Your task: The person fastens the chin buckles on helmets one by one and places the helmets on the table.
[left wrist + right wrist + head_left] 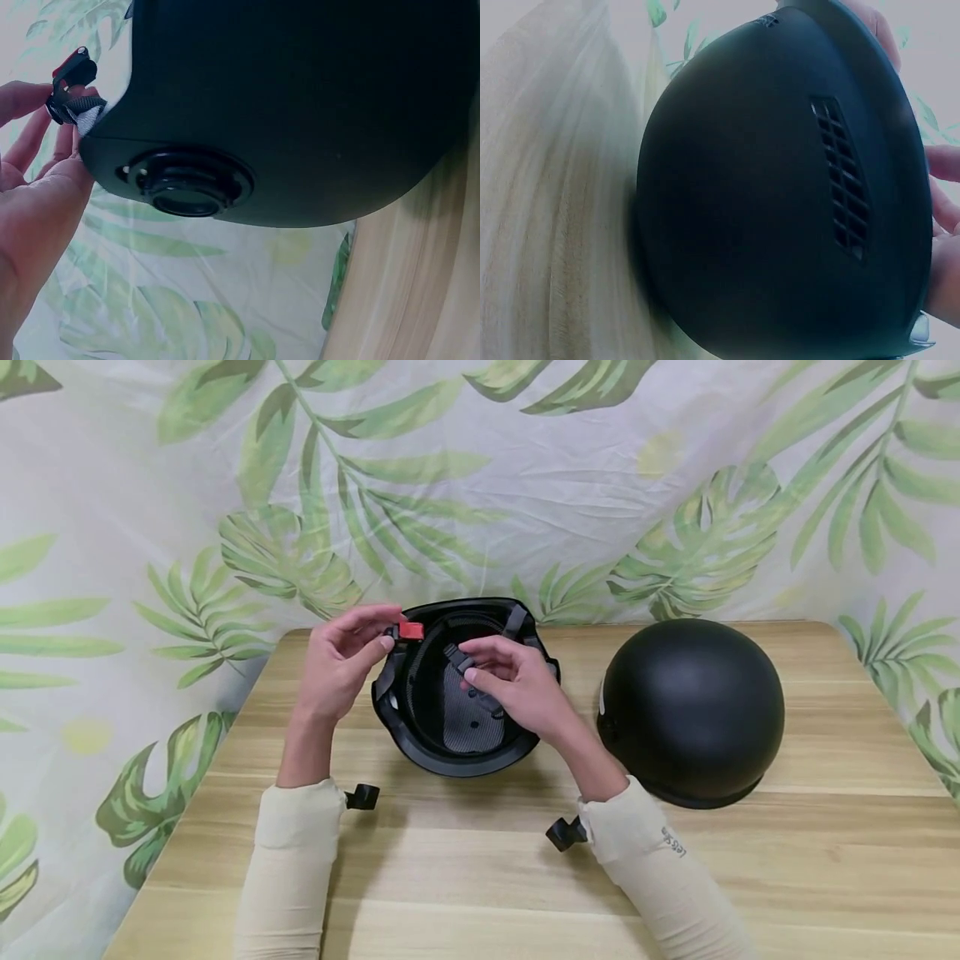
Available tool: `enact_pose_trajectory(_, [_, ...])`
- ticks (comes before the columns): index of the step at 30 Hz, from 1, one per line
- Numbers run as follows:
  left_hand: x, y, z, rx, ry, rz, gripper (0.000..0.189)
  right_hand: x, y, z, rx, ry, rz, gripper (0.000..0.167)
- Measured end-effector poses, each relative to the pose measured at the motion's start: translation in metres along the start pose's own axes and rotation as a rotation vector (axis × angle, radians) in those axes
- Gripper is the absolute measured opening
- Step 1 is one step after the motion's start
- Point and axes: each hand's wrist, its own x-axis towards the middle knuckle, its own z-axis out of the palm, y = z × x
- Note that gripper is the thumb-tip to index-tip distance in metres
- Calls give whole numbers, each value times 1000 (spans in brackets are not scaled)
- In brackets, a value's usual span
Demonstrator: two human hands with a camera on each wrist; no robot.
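Note:
A black helmet (457, 766) lies upside down on the table, its padded inside facing up. At its left rim my left hand (337, 664) pinches a red and black buckle (411, 631) on a strap between thumb and fingers. The left wrist view shows the buckle (77, 71) and its grey webbing beside the helmet's shell (315, 97). Over the helmet's opening, my right hand (517, 683) pinches a black buckle piece (457, 657) on another strap. In the right wrist view the shell (742, 195) hides most of that hand, and the buckle piece is out of sight.
A second black helmet (693, 710), dome up, stands to the right on the wooden table (465, 868). Behind the table hangs a leaf-patterned cloth (555, 502). Small black mounts stick out from both sleeves.

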Motion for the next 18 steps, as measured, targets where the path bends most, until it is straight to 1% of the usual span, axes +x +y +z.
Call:
enact_pose_trajectory(4, [1, -2, 4, 96, -18, -29, 31, -1, 0, -1, 12, 12, -1, 33])
enact_pose_trajectory(7, [1, -4, 6, 132, -25, -45, 28, -1, 0, -1, 32, 22, 2, 32])
enact_pose_trajectory(14, [1, -8, 9, 92, -50, -58, 31, -1, -1, -3, 82, 17, 36, 32])
enact_pose_trajectory(18, [1, -7, 11, 101, -59, -55, 31, -1, -3, -4, 94, 25, 32, 33])
